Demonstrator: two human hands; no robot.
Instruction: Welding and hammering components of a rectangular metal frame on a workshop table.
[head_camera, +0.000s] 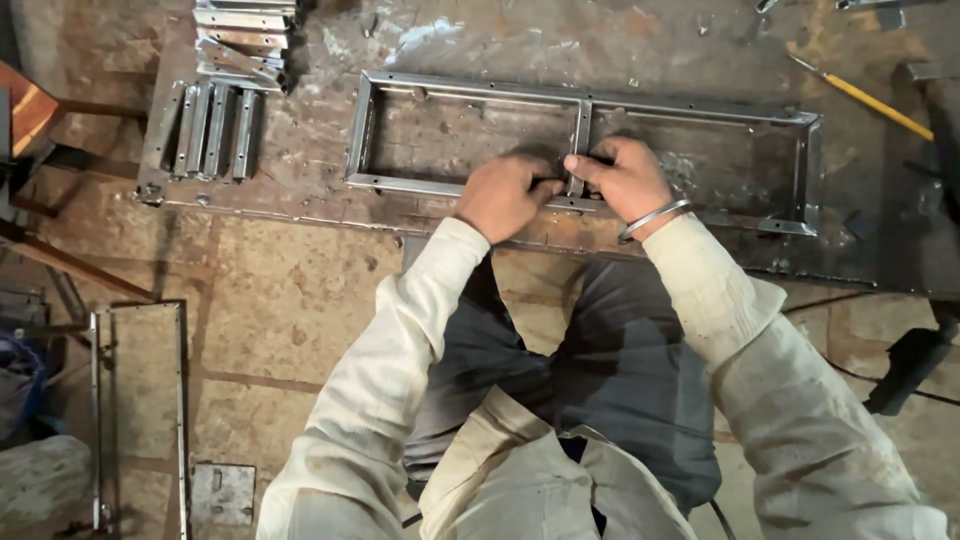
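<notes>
centre bar is being seated in steel frame; pinched at frame's near rail by left hand & right hand, both closed; squaring needed next.

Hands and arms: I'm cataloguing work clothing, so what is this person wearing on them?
Both hands, left and right, are bare, no gloves. Long cream sleeves, grubby and creased, reach the wrists. A thin silver metal bangle circles the right wrist. No watch or rings can be made out.
</notes>
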